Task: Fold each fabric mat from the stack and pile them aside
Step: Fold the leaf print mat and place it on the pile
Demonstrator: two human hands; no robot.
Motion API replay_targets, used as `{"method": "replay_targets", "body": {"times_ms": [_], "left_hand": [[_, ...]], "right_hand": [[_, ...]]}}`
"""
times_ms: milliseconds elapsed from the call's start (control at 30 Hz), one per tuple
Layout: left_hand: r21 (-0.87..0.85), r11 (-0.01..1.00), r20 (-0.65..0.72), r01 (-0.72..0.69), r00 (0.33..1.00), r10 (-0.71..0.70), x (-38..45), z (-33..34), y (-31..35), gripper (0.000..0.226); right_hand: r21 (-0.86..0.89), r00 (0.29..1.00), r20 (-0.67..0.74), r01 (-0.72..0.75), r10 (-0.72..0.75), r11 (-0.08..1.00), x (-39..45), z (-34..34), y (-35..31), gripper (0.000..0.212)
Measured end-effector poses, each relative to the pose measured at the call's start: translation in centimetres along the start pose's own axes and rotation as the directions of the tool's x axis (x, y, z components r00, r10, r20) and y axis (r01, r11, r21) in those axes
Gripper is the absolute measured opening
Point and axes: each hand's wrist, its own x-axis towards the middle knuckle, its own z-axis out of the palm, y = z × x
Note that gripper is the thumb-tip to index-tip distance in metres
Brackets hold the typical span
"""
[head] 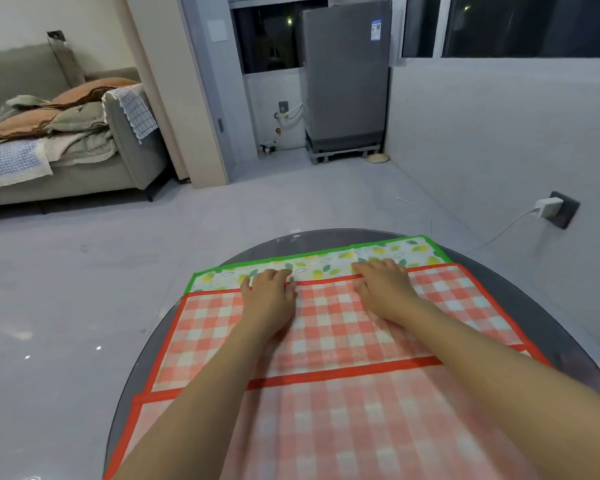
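A round, dark glass table point(201, 327) holds the mats. On top lies a red checked mat point(343, 327) with a red border. Its near part is folded over, so a red edge runs across the middle. Under it, at the far side, a green-edged mat point(326, 263) with lemons and leaves peeks out.

Both hands reach to the far edge of the red checked mat. The left hand point(269, 301) lies palm down with its fingers curled at the red edge. The right hand point(383, 284) lies flat with its fingers spread over the same edge. I cannot tell if either hand pinches the cloth.

Far left stands a grey sofa point(84, 168) piled with blankets.
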Motion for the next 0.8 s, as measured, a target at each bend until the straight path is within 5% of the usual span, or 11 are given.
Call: {"method": "replay_targets", "body": {"times_ms": [133, 400, 800], "left_hand": [[0.038, 0.999, -0.081, -0.022, 0.996, 0.025, 1.2, 0.8, -1.2, 0.032], [-0.180, 0.977, -0.246, -0.110, 0.967, 0.063, 0.5, -1.5, -0.5, 0.013], [0.019, 0.951, -0.330, -0.309, 0.896, 0.298, -10.5, -13.1, 2.0, 0.011]], "right_hand": [[0.025, 0.998, -0.035, -0.044, 0.045, 0.999, 1.8, 0.3, 0.3, 0.037], [0.176, 0.968, -0.249, 0.010, 0.035, 0.984, 1.0, -0.9, 0.2, 0.014], [0.136, 0.846, -0.500, 0.287, -0.184, 0.948, -11.2, -10.4, -1.5, 0.011]]}}
